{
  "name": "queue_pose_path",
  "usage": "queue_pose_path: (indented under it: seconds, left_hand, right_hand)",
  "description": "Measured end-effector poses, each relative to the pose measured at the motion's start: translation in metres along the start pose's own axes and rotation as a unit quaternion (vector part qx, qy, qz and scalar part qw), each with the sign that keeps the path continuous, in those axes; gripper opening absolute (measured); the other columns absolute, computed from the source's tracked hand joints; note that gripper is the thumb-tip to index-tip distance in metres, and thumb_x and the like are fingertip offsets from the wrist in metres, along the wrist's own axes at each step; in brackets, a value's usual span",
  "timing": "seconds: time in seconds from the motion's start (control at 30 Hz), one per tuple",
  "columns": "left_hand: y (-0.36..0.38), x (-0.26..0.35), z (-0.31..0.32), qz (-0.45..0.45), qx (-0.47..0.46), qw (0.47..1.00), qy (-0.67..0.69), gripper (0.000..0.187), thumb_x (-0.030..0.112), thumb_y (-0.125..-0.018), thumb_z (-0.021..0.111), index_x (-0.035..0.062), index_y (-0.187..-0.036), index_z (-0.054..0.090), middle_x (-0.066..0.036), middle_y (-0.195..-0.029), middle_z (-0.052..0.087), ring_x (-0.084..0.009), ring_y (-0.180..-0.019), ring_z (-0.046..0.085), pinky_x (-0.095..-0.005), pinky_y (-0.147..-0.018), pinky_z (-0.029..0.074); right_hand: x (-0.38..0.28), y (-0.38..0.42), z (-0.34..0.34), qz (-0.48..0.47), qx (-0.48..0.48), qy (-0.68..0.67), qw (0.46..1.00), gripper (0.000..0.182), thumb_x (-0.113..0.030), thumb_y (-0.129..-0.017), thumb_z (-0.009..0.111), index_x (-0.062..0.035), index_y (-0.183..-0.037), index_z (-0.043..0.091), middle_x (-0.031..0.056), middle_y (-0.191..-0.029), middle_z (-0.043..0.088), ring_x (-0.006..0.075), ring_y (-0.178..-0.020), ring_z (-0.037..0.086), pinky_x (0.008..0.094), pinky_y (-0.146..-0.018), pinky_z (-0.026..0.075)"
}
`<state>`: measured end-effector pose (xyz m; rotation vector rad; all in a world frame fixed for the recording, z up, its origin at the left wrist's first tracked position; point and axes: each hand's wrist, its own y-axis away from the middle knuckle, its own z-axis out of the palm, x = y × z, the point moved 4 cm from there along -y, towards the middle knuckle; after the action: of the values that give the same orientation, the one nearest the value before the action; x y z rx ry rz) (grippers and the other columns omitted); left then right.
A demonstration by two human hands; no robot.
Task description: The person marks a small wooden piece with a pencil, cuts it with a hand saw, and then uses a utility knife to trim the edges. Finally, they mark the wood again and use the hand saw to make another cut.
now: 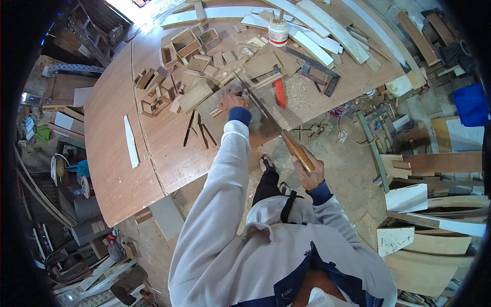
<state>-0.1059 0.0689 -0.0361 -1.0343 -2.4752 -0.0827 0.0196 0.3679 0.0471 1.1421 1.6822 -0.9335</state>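
Note:
My right hand (309, 173) is closed around the wooden handle of a handsaw (264, 110). The saw's long narrow blade points away from me over the near edge of the workbench (179, 171). My left hand (233, 99) presses down on the bench beside the blade, its fingers bent over a thin wooden strip (217, 111). Part of that strip is hidden under the hand. Just left of my left hand lie a wooden block (195, 95) and dark slim tools (190, 129). To the blade's right is a red-handled tool (280, 93).
Small wooden boxes (185, 43) and offcuts cover the bench's middle. A white jar (277, 33) holding brushes stands behind, near a dark try square (332, 84). Long curved boards (302, 18) lie at the back. Stacked timber (434, 204) fills the floor at right.

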Motion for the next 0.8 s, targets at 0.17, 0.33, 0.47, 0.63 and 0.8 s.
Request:
queue_pose_path:
  seconds: [0.17, 0.33, 0.47, 0.63, 0.8]
  left_hand:
    - [-0.006, 0.001, 0.001, -0.022, -0.056, 0.998, 0.007, 0.033, 0.042, -0.072, 0.063, 0.0259, -0.101, 0.067, -0.011, -0.126, 0.053, -0.033, -0.121, 0.043, -0.0566, -0.099, 0.023]
    - [-0.004, 0.001, -0.002, -0.02, -0.051, 0.998, 0.001, 0.031, 0.042, -0.074, 0.063, 0.0263, -0.1, 0.067, -0.011, -0.124, 0.054, -0.0341, -0.122, 0.042, -0.0554, -0.099, 0.024]
    - [-0.009, -0.008, 0.022, 0.003, 0.018, 1.0, -0.008, 0.029, 0.043, -0.074, 0.064, 0.0254, -0.096, 0.069, -0.009, -0.118, 0.057, -0.0326, -0.116, 0.046, -0.0546, -0.094, 0.027]
    - [0.001, -0.007, 0.013, 0.072, 0.102, 0.992, -0.031, 0.03, 0.048, -0.072, 0.064, 0.0245, -0.09, 0.072, -0.008, -0.108, 0.062, -0.0312, -0.105, 0.052, -0.05, -0.083, 0.033]
    - [0.001, -0.004, 0.01, 0.02, 0.081, 0.996, -0.042, 0.036, 0.052, -0.075, 0.063, 0.0246, -0.097, 0.07, -0.008, -0.117, 0.059, -0.0299, -0.117, 0.047, -0.0566, -0.096, 0.028]
  right_hand:
    - [-0.008, 0.017, -0.009, -0.038, -0.001, 0.031, 0.999, 0.04, -0.01, -0.083, 0.063, -0.0002, -0.12, 0.054, 0.0201, -0.099, 0.065, 0.0297, -0.078, 0.069, 0.0316, -0.066, 0.053]
    - [-0.008, 0.001, 0.0, -0.093, 0.026, 0.045, 0.994, 0.04, -0.012, -0.084, 0.063, -0.0005, -0.121, 0.054, 0.0183, -0.098, 0.066, 0.0292, -0.076, 0.069, 0.0307, -0.063, 0.052]
    - [-0.018, -0.004, -0.004, 0.019, -0.023, 0.023, 0.999, 0.037, -0.01, -0.084, 0.063, 0.0014, -0.119, 0.055, 0.0176, -0.096, 0.066, 0.0245, -0.079, 0.068, 0.0296, -0.067, 0.052]
    - [-0.009, 0.016, -0.006, -0.049, 0.009, 0.07, 0.996, 0.034, -0.01, -0.085, 0.062, 0.0019, -0.117, 0.056, 0.016, -0.093, 0.066, 0.0193, -0.077, 0.067, 0.0271, -0.068, 0.051]
    - [-0.005, -0.01, 0.009, 0.018, -0.016, 0.023, 0.999, 0.039, -0.011, -0.082, 0.064, 0.0024, -0.117, 0.056, 0.0198, -0.096, 0.066, 0.0278, -0.075, 0.069, 0.0323, -0.063, 0.054]
